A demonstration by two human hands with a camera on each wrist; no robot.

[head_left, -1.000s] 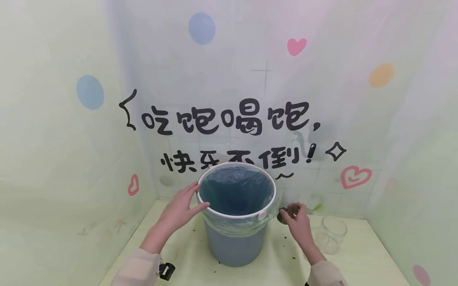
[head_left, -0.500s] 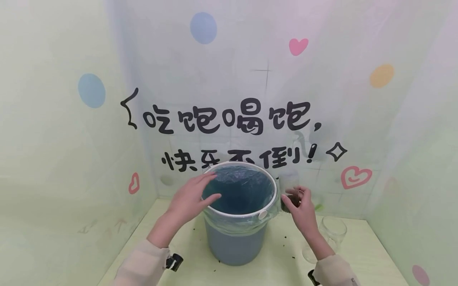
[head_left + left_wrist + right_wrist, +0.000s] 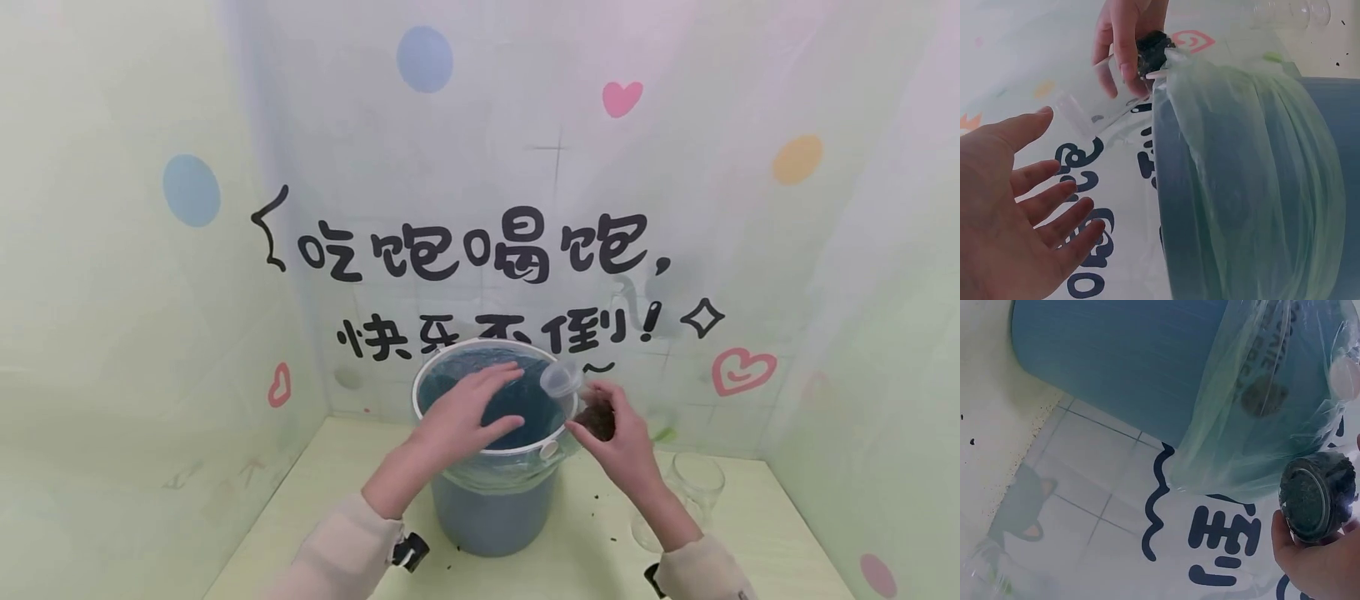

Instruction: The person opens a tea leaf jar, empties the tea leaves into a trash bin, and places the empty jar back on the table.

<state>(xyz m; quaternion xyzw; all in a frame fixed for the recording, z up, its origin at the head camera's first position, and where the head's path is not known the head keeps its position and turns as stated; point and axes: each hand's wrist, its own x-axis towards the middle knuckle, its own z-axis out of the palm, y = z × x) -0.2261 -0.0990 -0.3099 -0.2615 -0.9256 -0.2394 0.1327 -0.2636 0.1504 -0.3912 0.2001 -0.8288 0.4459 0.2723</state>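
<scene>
My right hand grips a clear jar around its lower part. Dark, crumbly stuff sits in the bottom end. The jar tilts left, its clear top end over the right rim of a blue bin; whether a lid covers that end I cannot tell. From the right wrist view, the dark-filled base of the jar shows. My left hand hovers above the bin's mouth with fingers spread, holding nothing. In the left wrist view its palm faces the jar, apart from it.
A thin green bag lines the bin and folds over its white rim. Clear glassware stands right of the bin, partly behind my right forearm. Dark crumbs dot the pale table. Printed walls enclose the back and sides.
My right hand has lifted the jar from beside the bin and tipped it left over the rim. My left hand has left the bin's left rim and moved right, over the opening.
</scene>
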